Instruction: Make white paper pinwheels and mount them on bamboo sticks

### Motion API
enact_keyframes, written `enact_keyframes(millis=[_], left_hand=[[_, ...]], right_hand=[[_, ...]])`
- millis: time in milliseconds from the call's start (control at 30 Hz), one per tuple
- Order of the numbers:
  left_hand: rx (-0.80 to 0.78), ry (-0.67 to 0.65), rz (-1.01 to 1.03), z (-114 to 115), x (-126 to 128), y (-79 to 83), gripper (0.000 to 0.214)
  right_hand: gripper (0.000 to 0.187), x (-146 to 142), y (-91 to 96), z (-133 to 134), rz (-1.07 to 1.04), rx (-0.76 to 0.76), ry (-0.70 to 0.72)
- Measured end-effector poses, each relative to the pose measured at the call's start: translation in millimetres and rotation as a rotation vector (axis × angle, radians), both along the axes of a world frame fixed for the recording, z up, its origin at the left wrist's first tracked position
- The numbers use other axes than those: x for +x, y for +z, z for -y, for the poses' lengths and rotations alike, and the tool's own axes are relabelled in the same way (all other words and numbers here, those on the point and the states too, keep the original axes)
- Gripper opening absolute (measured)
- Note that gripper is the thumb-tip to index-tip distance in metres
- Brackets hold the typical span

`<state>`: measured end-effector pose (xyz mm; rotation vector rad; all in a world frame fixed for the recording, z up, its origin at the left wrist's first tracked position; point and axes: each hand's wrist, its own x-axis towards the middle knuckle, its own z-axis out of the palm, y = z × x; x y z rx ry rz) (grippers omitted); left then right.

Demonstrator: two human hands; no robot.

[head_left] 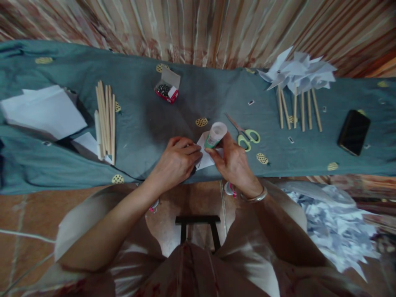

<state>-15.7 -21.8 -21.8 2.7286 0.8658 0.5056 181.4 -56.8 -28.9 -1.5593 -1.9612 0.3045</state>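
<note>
- Table (pixel 133 123): cloth-covered, so best kept smooth under the paper (pixel 205 162).
- L hand (pixel 177 162): fingers bunched at the paper's left edge, can't tell if pinching; light, flat pressure helps.
- R hand (pixel 236 162): clamped on the tube (pixel 213 138); steady, even strokes pref.
- Paper: near edge of table, btwn hands; keep flat.
- Scissors (pixel 242 130): just far of R hand; mind elbow room.
- Tube: prob. glue stick, over paper; contact hidden.
</note>
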Motion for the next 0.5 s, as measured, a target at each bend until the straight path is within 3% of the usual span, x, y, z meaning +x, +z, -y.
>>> enact_keyframes(millis=[500], left_hand=[[-0.034,0.012,-0.017,-1.1,-0.7,-0.9,0.025]], right_hand=[[0.032,10.2,13.8,-11.8,0.047,-0.097,0.174]])
